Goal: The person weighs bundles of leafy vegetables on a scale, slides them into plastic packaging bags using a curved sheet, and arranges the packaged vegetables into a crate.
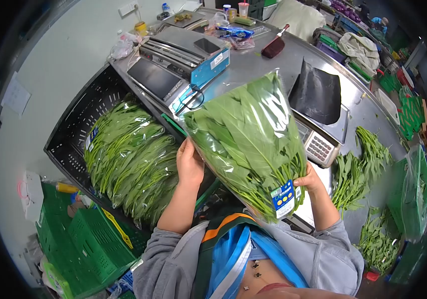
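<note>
A clear plastic bag of leafy greens is held up in front of me, tilted, leaves at the top and stems at the bottom. My left hand grips its left edge, with the fingers partly hidden behind the bag. At the lower right edge, my right hand pinches the bag beside a blue label. To the left, a black crate holds several similar bagged greens. Behind the held bag stands a digital scale with a black curved sheet on its pan.
Loose greens lie on the metal table to the right. A blue-and-grey wrapping machine stands behind the crate. A brush lies farther back. Green crates sit at lower left, and another green crate at right.
</note>
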Available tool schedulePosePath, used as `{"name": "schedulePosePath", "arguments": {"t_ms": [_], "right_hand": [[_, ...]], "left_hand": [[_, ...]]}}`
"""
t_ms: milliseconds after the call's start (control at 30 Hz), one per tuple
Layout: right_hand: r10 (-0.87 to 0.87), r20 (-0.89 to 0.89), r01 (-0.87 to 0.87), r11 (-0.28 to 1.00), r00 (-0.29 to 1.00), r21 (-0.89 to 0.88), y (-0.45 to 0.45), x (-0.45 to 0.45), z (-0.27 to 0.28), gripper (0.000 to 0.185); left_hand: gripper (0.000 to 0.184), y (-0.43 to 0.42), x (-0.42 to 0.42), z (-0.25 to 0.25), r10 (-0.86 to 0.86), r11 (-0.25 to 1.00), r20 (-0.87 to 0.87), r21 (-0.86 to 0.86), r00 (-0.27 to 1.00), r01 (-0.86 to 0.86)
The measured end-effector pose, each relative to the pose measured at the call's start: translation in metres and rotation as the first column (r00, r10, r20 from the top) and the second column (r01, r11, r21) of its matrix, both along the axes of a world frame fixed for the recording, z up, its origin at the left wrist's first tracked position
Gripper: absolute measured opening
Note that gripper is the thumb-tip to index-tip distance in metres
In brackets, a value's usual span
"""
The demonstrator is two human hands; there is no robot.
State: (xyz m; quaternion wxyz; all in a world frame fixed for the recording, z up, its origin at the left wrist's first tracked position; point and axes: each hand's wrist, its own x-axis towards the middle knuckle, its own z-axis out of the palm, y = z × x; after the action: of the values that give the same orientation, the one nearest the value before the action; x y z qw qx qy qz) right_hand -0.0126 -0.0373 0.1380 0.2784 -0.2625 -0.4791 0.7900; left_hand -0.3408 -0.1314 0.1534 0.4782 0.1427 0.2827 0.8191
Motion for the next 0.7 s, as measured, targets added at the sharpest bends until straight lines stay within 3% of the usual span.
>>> {"name": "schedulePosePath", "arguments": {"t_ms": [33, 100, 233, 300, 333, 367, 400, 433, 467, 500, 533, 567, 633, 667, 700], "right_hand": [[-0.024, 0.004, 0.024, 0.999, 1.0, 0.022, 0.0, 0.007, 0.0, 0.061], [-0.048, 0.001, 0.048, 0.998, 0.999, 0.044, -0.001, 0.019, -0.001, 0.062], [-0.097, 0.002, 0.097, 0.991, 0.995, 0.094, -0.003, 0.041, -0.002, 0.062], [-0.107, -0.014, 0.107, 0.988, 0.994, 0.109, -0.003, 0.052, -0.003, 0.062], [-0.08, -0.041, 0.084, 0.992, 0.996, 0.093, -0.002, 0.06, -0.006, 0.064], [-0.052, -0.066, 0.057, 0.996, 0.996, 0.075, -0.002, 0.068, -0.008, 0.065], [-0.014, -0.088, 0.022, 0.996, 0.996, 0.086, 0.001, 0.074, -0.006, 0.066], [-0.015, -0.087, 0.022, 0.996, 0.996, 0.085, 0.002, 0.083, -0.004, 0.066], [0.14, -0.043, -0.136, 0.987, 0.989, 0.08, 0.005, 0.092, 0.0, 0.064], [0.29, 0.0, -0.289, 0.954, 0.957, 0.072, 0.009, 0.098, 0.003, 0.062], [0.382, 0.044, -0.384, 0.917, 0.923, 0.108, 0.018, 0.1, 0.006, 0.055], [0.373, 0.042, -0.375, 0.921, 0.927, 0.108, 0.029, 0.111, -0.001, 0.055], [0.549, 0.145, -0.56, 0.827, 0.823, 0.048, 0.057, 0.135, -0.019, 0.051], [0.537, 0.171, -0.542, 0.84, 0.826, -0.02, 0.058, 0.13, 0.006, 0.05], [0.539, 0.168, -0.544, 0.839, 0.826, -0.013, 0.062, 0.132, 0.001, 0.05]], "left_hand": [[0.024, 0.006, 0.005, 0.0, -0.007, 1.0, -0.005, 0.003, 1.0, 0.007], [0.02, 0.017, 0.019, 0.005, 0.013, 0.998, -0.233, -0.055, 0.972, -0.027], [0.014, 0.028, 0.055, -0.002, -0.08, 0.969, -0.372, -0.246, 0.925, -0.015], [0.011, 0.033, 0.069, -0.013, -0.111, 0.971, -0.336, -0.235, 0.935, 0.03], [0.011, 0.042, 0.064, -0.017, -0.096, 0.95, -0.632, -0.29, 0.769, -0.12], [0.011, 0.052, 0.052, -0.018, -0.112, 0.916, -0.852, -0.288, 0.511, -0.28], [0.011, 0.061, 0.036, -0.005, -0.002, 0.969, -0.612, -0.197, 0.791, -0.15], [0.013, 0.073, 0.018, 0.015, 0.048, 0.996, -0.269, -0.056, 0.962, -0.065], [0.013, 0.087, 0.002, 0.042, 0.427, 0.881, -0.763, 0.23, 0.486, -0.413], [0.009, 0.085, -0.008, 0.063, 0.55, 0.732, -0.834, 0.456, 0.044, -0.506], [0.008, 0.069, -0.004, 0.106, 0.653, 0.548, -0.657, 0.753, -0.377, -0.363], [0.012, 0.045, 0.008, 0.145, 0.646, 0.421, -0.477, 0.874, -0.596, -0.244], [0.013, 0.009, 0.004, 0.183, 0.693, 0.077, -0.007, 0.995, -0.721, 0.065], [0.014, -0.006, -0.003, 0.192, 0.65, -0.152, 0.269, 0.962, -0.711, 0.225], [0.016, -0.016, -0.009, 0.189, 0.568, -0.284, 0.41, 0.912, -0.714, 0.297]]}}
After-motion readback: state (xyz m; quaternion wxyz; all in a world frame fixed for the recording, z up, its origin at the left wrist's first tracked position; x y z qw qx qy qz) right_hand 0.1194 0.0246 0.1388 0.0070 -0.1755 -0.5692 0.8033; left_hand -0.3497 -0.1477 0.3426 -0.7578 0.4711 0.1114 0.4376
